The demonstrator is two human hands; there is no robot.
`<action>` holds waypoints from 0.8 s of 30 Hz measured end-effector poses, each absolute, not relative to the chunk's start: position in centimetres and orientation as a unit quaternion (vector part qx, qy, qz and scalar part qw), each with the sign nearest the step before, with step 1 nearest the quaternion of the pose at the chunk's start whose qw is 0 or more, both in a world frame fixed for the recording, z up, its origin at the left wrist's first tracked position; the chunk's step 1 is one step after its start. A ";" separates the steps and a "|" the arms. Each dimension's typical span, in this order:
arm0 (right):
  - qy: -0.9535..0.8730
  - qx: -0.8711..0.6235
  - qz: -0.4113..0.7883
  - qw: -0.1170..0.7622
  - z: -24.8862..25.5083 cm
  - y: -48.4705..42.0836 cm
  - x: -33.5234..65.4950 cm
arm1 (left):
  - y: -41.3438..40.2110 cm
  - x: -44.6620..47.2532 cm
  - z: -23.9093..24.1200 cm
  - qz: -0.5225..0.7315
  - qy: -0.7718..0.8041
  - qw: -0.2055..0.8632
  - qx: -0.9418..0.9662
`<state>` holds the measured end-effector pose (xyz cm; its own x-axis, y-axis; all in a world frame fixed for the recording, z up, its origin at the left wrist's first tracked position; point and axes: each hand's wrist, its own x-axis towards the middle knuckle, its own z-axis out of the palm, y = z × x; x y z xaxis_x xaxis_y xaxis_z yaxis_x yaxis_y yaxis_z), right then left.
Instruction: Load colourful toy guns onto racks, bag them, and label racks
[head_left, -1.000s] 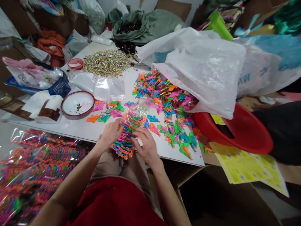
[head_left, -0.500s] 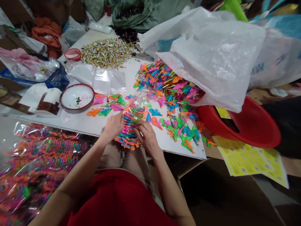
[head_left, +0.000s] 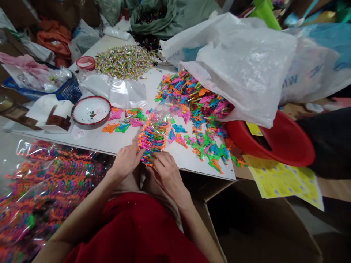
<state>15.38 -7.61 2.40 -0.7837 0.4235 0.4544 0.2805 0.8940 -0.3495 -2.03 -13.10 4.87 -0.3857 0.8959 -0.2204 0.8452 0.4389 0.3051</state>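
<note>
A clear plastic bag [head_left: 155, 133] packed with rows of small colourful plastic toys lies at the table's front edge, its loose end pointing away from me. My left hand [head_left: 127, 159] is closed on the near left side of the bag. At its near right corner my right hand [head_left: 166, 170] grips it with curled fingers. Loose toys in orange, blue, pink and green [head_left: 179, 128] lie to the right of the bag, and a few more [head_left: 123, 126] to the left.
A big toy heap [head_left: 192, 91] spills from a white sack [head_left: 244, 62]. Behind stand a pile of small cylindrical pieces [head_left: 123, 62] and flat clear bags [head_left: 127, 93]. An enamel dish [head_left: 91, 122], red basin [head_left: 298, 146], yellow sheets [head_left: 274, 179] and filled bags [head_left: 55, 182] surround me.
Both hands have slid down to the near end of the packed bag. The bag now lies slightly further onto the table, and the view has shifted a little.
</note>
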 end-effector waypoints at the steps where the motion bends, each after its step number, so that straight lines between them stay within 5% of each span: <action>1: -0.938 -0.197 0.119 0.258 1.9 -7.9 15.3 | -12.9 -1.5 4.6 0.044 0.836 0.161 0.523; 24: -0.929 -0.210 0.111 0.284 -1.5 -7.1 15.5 | -14.7 -2.0 1.1 0.141 0.821 0.179 0.523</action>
